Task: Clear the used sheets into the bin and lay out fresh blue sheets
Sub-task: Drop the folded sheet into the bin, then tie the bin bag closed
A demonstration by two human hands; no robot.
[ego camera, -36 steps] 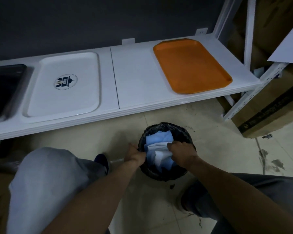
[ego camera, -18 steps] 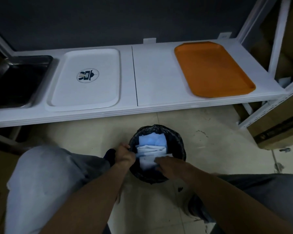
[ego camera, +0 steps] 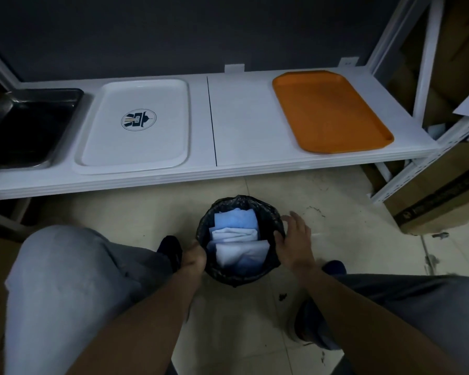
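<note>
Clearing half looks done, judging from how things lie: used sheets (ego camera: 238, 243), blue and whitish, crumpled and folded, sit down inside the bin (ego camera: 278, 212), filling most of its black liner, none showing over the rim. On the shelf (ego camera: 241, 125) above, white tray (ego camera: 136, 147) near the left end and orange tray (ego camera: 331, 112) toward the right end both lie bare, with a dark metal tray (ego camera: 25, 128) at the far left edge also without any sheet. Laying-out half therefore appears wholly left to do; no fresh blue sheets visible anywhere on the shelf or on the floor (ego camera: 119, 212), so fetching them probably comes first. Bin stands on the floor just in front of the shelf's front edge, between two bent knees. Left hand (ego camera: 195, 257) curled over the bin's near-left rim, fingers closed onto rim and liner, apparently steadying it. Right hand (ego camera: 293, 240) at the bin's right side, palm toward the outer wall, fingers spread and loose, thumb touching or nearly touching the rim, holding nothing; whether the palm actually presses the wall cannot be told. Both forearms reach down and forward from the bottom of the view, converging on the bin, wrists roughly level with its rim
</note>
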